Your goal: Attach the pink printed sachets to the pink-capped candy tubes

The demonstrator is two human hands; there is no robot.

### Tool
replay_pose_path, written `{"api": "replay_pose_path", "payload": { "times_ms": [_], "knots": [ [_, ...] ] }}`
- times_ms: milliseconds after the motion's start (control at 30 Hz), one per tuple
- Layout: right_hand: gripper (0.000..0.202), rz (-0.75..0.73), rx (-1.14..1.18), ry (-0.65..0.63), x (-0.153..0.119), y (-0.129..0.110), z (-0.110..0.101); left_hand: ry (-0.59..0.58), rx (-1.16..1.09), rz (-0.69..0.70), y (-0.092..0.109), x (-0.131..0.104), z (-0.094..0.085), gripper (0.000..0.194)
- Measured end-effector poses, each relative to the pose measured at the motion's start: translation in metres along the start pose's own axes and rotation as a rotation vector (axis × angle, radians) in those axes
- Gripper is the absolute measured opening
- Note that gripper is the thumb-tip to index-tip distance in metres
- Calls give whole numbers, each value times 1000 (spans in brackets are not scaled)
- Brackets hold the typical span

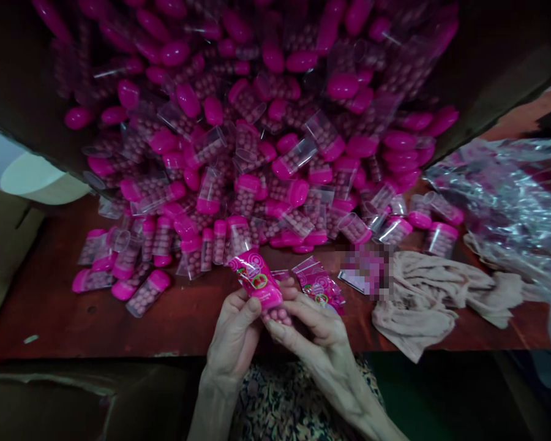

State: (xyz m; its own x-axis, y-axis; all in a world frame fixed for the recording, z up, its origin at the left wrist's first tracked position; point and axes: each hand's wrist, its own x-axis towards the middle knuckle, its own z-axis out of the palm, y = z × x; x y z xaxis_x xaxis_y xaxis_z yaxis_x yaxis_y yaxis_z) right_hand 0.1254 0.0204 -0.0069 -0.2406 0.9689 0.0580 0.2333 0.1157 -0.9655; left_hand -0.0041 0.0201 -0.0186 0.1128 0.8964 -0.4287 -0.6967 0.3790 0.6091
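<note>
Between my two hands, above the front of the table, is a small clear jar of pink balls. A printed pink sleeve covers its upper part, and the bare lower end with the balls points toward me. My left hand is closed on the jar's left side, thumb on the sleeve. My right hand grips the lower end with thumb and fingers. Just behind the right hand lie flat pink sleeves on the table, partly hidden by its fingers.
A large heap of pink-capped jars fills the back of the red table. On the right are a crumpled beige cloth and clear plastic wrapping. A white round container stands at far left.
</note>
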Motion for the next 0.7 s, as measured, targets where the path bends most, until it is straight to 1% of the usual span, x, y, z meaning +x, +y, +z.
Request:
{"api": "replay_pose_path", "payload": {
  "times_ms": [67,167,300,367,433,500,600,667,700],
  "knots": [
    [7,18,3,-7,-1,-1,0,16,-9,17,-1,-1,0,31],
    [10,12,-31,10,-2,-3,5,30,5,67,-1,-3,5,37],
    [12,-119,-80,99,-3,-4,12,76,56,61,1,-3,12,23],
    [13,-152,-91,113,-4,-5,13,41,66,47,0,-2,11,23],
    [11,-129,-90,97,-5,-7,11,-6,75,35,-1,-2,8,25],
    [9,-87,-79,64,-5,-8,8,-28,66,28,-2,-3,5,26],
    [9,-61,-62,41,-4,-6,6,-9,26,32,-2,-4,5,28],
    [10,-40,-50,41,-3,-3,7,25,4,67,-1,-4,7,27],
    [8,-16,-48,37,-2,-2,8,34,0,93,0,-3,8,27]
  ]
}}
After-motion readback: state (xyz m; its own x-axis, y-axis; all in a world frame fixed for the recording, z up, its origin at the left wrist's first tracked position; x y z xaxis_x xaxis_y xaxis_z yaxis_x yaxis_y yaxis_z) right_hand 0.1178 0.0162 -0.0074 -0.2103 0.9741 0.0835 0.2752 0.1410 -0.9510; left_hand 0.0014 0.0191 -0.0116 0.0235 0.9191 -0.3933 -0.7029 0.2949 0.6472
